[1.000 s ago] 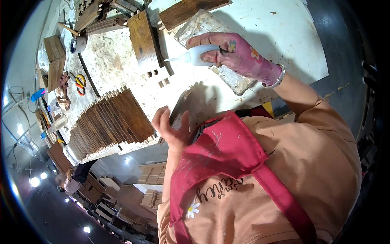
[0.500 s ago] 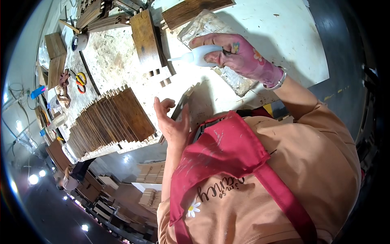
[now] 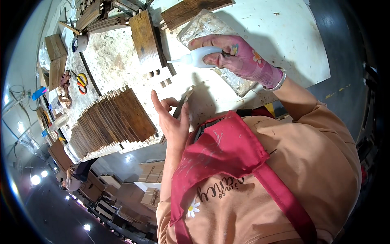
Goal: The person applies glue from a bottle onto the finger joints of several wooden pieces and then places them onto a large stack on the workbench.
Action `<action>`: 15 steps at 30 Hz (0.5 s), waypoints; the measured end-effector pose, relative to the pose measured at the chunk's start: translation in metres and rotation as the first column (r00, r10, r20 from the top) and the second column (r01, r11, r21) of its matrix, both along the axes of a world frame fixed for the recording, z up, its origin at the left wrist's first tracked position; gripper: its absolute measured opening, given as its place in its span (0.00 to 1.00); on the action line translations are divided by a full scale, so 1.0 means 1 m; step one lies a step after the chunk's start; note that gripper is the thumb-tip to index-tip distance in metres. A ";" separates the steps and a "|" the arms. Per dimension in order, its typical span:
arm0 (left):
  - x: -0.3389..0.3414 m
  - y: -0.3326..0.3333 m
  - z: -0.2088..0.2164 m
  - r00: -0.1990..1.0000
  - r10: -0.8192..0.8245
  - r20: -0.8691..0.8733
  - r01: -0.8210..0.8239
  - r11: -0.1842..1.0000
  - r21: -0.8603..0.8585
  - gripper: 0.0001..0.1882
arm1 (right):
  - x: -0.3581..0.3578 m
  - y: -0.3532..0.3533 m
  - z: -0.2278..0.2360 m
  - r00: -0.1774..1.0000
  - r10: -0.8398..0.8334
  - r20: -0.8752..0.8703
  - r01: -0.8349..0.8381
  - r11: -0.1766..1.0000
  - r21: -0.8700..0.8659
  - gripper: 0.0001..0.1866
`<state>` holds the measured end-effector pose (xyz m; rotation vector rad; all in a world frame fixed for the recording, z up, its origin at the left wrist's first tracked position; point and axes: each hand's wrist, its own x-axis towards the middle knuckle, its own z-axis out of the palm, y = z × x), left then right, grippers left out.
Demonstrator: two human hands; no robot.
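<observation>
Woodworking workshop, stained tabletop (image 3: 111, 61), boards (image 3: 118, 118) rowed along its lower edge, scissors (image 3: 82, 83) and tape (image 3: 82, 43) toward its left edge

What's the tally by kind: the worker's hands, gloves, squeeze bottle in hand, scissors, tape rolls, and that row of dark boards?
Hands: 2 (left hand, right hand)
Pink glove: 1
Squeeze bottle in hand: 1
Scissors: 1 pair
Tape roll: 1
Total: 6
Row of dark boards: packed too tightly to count, left out.

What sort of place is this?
Likely a woodworking or furniture assembly workshop: a row of pegged brown boards on a stained white workbench, and a pale squeeze bottle in the right hand.
</observation>
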<state>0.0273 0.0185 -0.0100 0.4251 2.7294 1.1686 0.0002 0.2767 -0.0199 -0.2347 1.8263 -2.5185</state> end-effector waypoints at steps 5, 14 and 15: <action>0.004 -0.011 -0.003 0.994 0.005 -0.114 0.010 0.991 0.131 0.44 | 0.001 0.002 0.003 1.000 -0.006 0.018 0.005 0.999 0.043 0.18; 0.016 -0.026 -0.011 0.767 -0.439 -0.469 0.358 0.898 -0.254 0.35 | -0.001 0.005 -0.005 0.999 0.021 0.034 -0.023 0.998 0.057 0.29; 0.016 -0.025 -0.012 0.762 -0.446 -0.470 0.364 0.895 -0.258 0.35 | 0.000 0.005 -0.004 0.999 0.019 0.051 -0.022 0.997 0.070 0.30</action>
